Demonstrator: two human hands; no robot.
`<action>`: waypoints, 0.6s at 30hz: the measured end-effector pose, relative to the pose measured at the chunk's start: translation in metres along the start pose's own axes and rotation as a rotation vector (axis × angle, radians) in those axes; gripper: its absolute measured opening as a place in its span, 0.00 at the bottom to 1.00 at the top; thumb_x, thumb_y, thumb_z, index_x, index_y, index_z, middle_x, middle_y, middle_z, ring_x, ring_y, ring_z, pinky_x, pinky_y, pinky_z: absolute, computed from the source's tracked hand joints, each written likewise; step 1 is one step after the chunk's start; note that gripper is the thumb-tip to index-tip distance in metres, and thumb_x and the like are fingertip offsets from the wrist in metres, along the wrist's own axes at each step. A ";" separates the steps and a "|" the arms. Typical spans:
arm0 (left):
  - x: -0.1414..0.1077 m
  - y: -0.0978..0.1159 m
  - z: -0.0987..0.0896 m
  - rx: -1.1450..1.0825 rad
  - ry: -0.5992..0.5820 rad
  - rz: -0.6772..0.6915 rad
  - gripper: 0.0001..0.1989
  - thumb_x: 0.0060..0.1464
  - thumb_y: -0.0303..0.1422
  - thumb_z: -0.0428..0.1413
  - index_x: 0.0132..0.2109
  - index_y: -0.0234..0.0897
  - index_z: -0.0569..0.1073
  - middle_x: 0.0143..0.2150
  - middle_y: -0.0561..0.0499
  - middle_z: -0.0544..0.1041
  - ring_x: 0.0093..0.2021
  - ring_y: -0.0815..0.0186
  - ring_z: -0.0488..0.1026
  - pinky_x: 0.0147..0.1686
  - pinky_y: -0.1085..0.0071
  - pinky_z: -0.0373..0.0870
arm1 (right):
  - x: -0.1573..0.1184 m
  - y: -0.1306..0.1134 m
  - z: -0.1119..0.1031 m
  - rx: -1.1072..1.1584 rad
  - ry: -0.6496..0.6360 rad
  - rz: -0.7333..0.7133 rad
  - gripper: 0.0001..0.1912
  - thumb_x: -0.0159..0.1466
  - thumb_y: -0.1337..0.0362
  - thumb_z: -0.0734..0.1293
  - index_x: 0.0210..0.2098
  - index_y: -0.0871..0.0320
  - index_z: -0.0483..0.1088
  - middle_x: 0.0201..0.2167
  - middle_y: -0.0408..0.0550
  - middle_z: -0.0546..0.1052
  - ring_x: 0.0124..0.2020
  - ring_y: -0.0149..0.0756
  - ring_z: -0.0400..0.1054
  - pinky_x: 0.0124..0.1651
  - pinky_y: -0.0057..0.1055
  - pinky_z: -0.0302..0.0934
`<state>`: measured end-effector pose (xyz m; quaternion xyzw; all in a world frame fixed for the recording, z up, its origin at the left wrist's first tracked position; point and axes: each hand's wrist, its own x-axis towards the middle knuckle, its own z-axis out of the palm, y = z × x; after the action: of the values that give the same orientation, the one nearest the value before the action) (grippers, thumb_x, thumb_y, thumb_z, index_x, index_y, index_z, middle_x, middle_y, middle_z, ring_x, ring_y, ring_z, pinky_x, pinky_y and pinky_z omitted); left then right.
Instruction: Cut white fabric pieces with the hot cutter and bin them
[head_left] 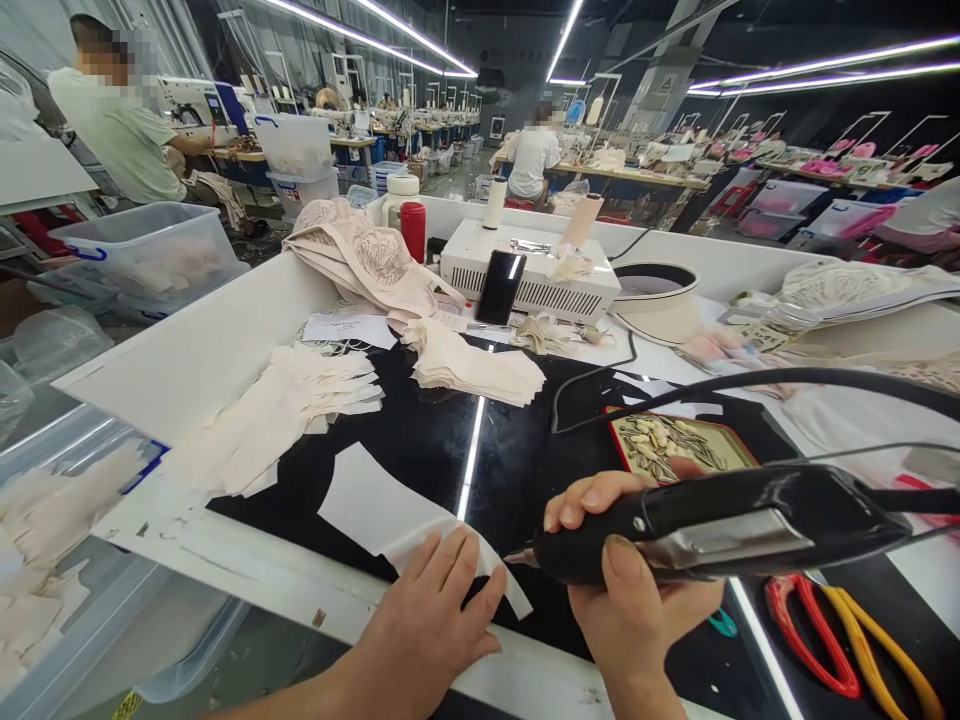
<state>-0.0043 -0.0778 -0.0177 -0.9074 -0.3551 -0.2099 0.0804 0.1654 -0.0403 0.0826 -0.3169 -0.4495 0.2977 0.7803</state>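
My left hand [439,610] lies with its fingers stretched out on a curved white fabric piece [367,500], pressing it against the glossy black work surface [420,450]. My right hand [630,600] is wrapped round a black corded hand tool [705,525] with a metal lever on its side. Its thin pointed tip is close to the fabric's right edge, beside my left fingers; whether they touch I cannot tell. Beyond the fabric lie a stack of cream fabric pieces [476,365] and a larger fanned pile of cream pieces [281,410].
Red-handled scissors [810,635] and a yellow-handled pair [885,640] lie at right. Behind the tool is a tray of peanuts and seeds [675,445]. A white vented box [529,270], phone [500,287] and bras [367,250] stand farther back. Low white walls edge the table; co-workers sit beyond.
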 end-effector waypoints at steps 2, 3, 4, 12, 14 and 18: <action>0.001 0.000 -0.001 -0.005 0.003 0.004 0.34 0.60 0.54 0.65 0.64 0.38 0.71 0.60 0.37 0.77 0.61 0.49 0.76 0.60 0.53 0.74 | 0.001 0.004 0.004 0.003 -0.015 0.005 0.27 0.65 0.63 0.75 0.61 0.45 0.67 0.33 0.39 0.74 0.28 0.33 0.70 0.29 0.34 0.72; 0.002 0.000 -0.001 -0.008 0.007 0.006 0.34 0.59 0.54 0.66 0.63 0.38 0.71 0.60 0.37 0.77 0.61 0.49 0.76 0.60 0.52 0.74 | 0.001 0.005 0.005 0.005 -0.022 0.007 0.27 0.65 0.63 0.75 0.61 0.45 0.67 0.33 0.39 0.74 0.28 0.33 0.70 0.29 0.34 0.72; 0.002 0.000 0.000 -0.011 0.012 0.007 0.35 0.58 0.54 0.67 0.63 0.38 0.71 0.60 0.37 0.77 0.61 0.48 0.76 0.60 0.52 0.74 | 0.001 0.006 0.006 0.008 -0.029 0.008 0.27 0.65 0.62 0.75 0.61 0.45 0.67 0.33 0.39 0.74 0.28 0.33 0.70 0.29 0.34 0.72; 0.003 -0.002 -0.002 -0.046 0.013 0.021 0.33 0.59 0.52 0.67 0.63 0.37 0.71 0.59 0.34 0.78 0.61 0.47 0.77 0.60 0.50 0.76 | -0.001 0.009 0.007 -0.030 -0.033 0.050 0.26 0.66 0.67 0.72 0.61 0.45 0.65 0.33 0.38 0.74 0.29 0.33 0.70 0.29 0.34 0.72; 0.003 -0.003 -0.003 -0.046 0.006 0.028 0.32 0.60 0.50 0.66 0.63 0.37 0.71 0.59 0.34 0.78 0.61 0.47 0.77 0.59 0.50 0.77 | 0.001 0.010 0.008 -0.031 -0.030 0.037 0.26 0.66 0.66 0.72 0.60 0.45 0.65 0.33 0.38 0.74 0.28 0.33 0.70 0.28 0.33 0.70; 0.003 -0.005 -0.004 -0.060 0.021 0.037 0.33 0.57 0.51 0.69 0.61 0.37 0.72 0.58 0.33 0.79 0.60 0.46 0.78 0.57 0.50 0.79 | 0.004 0.014 0.012 -0.014 -0.028 0.007 0.27 0.65 0.63 0.72 0.61 0.45 0.64 0.33 0.38 0.73 0.27 0.33 0.70 0.28 0.33 0.70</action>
<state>-0.0071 -0.0735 -0.0126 -0.9136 -0.3308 -0.2285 0.0606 0.1541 -0.0258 0.0785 -0.3198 -0.4615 0.3018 0.7705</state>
